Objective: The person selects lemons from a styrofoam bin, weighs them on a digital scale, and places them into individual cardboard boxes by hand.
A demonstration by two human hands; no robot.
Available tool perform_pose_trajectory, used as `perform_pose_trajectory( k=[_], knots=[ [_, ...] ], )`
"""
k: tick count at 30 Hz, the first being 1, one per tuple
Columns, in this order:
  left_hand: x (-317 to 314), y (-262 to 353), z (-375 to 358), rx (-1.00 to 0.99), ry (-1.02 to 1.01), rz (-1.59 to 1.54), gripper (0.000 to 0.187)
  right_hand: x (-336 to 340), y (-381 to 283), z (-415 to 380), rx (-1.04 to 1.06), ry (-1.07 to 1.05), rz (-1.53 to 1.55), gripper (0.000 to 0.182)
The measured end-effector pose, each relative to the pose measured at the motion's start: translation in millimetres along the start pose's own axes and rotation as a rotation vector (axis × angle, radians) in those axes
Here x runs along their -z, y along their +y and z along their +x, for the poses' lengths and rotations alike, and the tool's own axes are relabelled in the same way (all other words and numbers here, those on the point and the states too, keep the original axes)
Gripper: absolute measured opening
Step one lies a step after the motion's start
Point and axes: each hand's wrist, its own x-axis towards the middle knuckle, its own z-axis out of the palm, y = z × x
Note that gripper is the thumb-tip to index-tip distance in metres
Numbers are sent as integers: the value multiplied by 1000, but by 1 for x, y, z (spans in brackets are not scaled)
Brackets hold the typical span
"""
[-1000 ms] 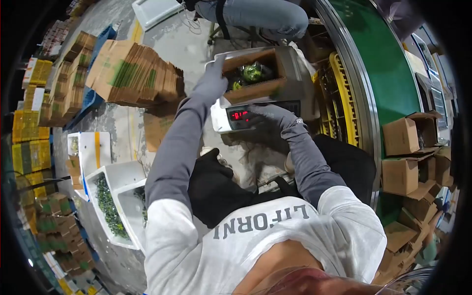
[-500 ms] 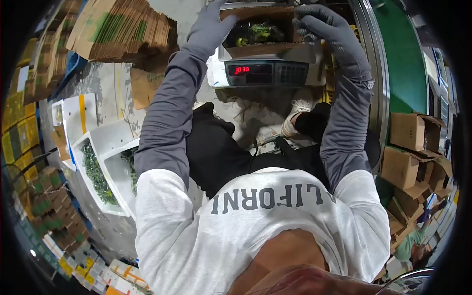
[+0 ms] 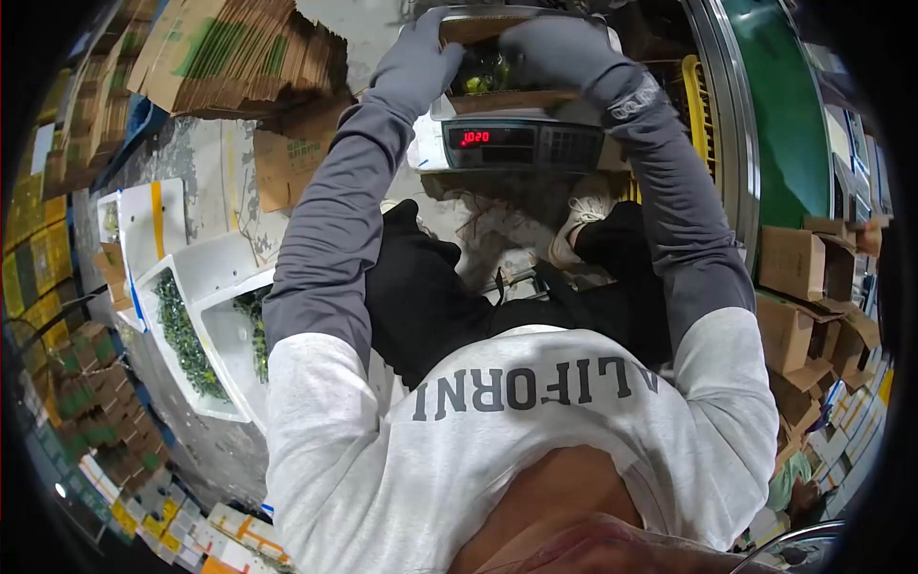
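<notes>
An open cardboard box (image 3: 516,101) with leafy green vegetables in dark clear wrapping (image 3: 483,75) sits on a digital scale (image 3: 524,143) with red digits reading about 1.020. My left hand (image 3: 418,59), in a grey knit glove, grips the box's left end, thumb toward the inside. My right hand (image 3: 559,53), gloved alike, is over the right part of the box, reaching toward the vegetables. Motion smears its fingers, so I cannot make out whether they hold anything.
Stacked flattened cartons (image 3: 239,57) stand at upper left. White foam boxes (image 3: 225,311) with greens lie on the left floor. A yellow crate (image 3: 698,115) and a metal rail (image 3: 732,124) run along the right, beside a green surface (image 3: 789,115). Open cartons (image 3: 792,263) pile up beyond.
My right hand has moved left from the box's right edge to over its contents. My left hand stays at the left end. The scale's reading has dropped from about 1.030 to 1.020.
</notes>
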Motion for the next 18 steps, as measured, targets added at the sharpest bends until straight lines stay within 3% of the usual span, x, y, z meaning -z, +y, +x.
perform_pose_trajectory(
  k=[2, 5, 8, 9, 11, 12, 13, 14, 16, 18],
  knots=[
    [-5, -9, 2, -11, 7, 20, 60, -55, 0, 14, 10, 39, 38, 22],
    [-6, -12, 2, -64, 12, 19, 60, -56, -12, 18, -72, -62, -15, 23],
    [-9, -32, 6, -121, -20, -298, 59, -56, 18, 13, 175, 3, 92, 22],
    [-11, -47, 8, -86, -70, -467, 58, -27, 22, -2, 200, -78, 341, 22],
    [-19, -83, 8, -10, -175, -803, 56, 9, 46, -28, 23, -151, 884, 20],
    [-18, -90, 12, 26, -229, -970, 55, 15, 69, -38, -18, -94, 953, 19],
    [0, -65, -8, 285, -288, -1066, 58, 12, 95, -46, -96, -19, 924, 21],
    [8, -53, -17, 397, -312, -1066, 65, 4, 122, -49, -205, -89, 822, 24],
    [-30, -77, -8, 311, -277, -954, 75, -17, 124, -54, -298, -196, 1014, 32],
    [-54, -71, -2, 272, -394, -839, 80, -45, 102, -44, -409, -267, 1130, 43]
  ],
)
